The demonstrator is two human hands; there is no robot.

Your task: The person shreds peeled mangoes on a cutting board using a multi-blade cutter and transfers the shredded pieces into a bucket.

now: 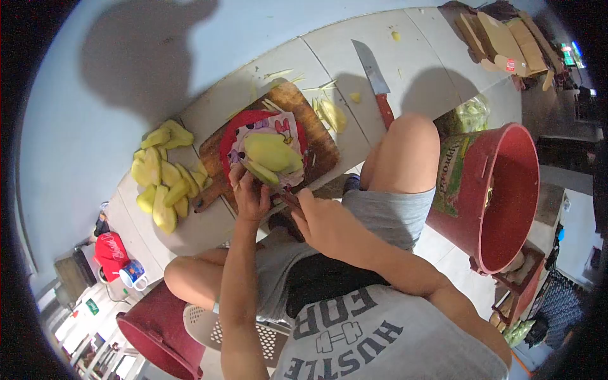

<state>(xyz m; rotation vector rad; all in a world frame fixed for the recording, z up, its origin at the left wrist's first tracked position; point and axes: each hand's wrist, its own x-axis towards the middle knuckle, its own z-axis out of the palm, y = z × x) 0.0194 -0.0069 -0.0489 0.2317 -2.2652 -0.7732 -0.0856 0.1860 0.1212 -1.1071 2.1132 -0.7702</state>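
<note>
My left hand (251, 197) is closed around the near end of a pale green mango slice (262, 172). My right hand (320, 220) grips the dark handle of a small knife (291, 200); its blade is hard to make out against the slice. Just beyond my fingers, a larger peeled mango piece (273, 151) rests on a patterned cloth (288, 123). Beneath the cloth is a round red plate (226, 144), set on a wooden cutting board (324, 149).
Peeled mango pieces (166, 177) lie heaped left of the board. Beyond it are thin cut strips (329, 115) and a large knife (373, 71) with a red handle. Red buckets (453, 209) stand on both sides, and a cardboard box (503, 44) sits far right.
</note>
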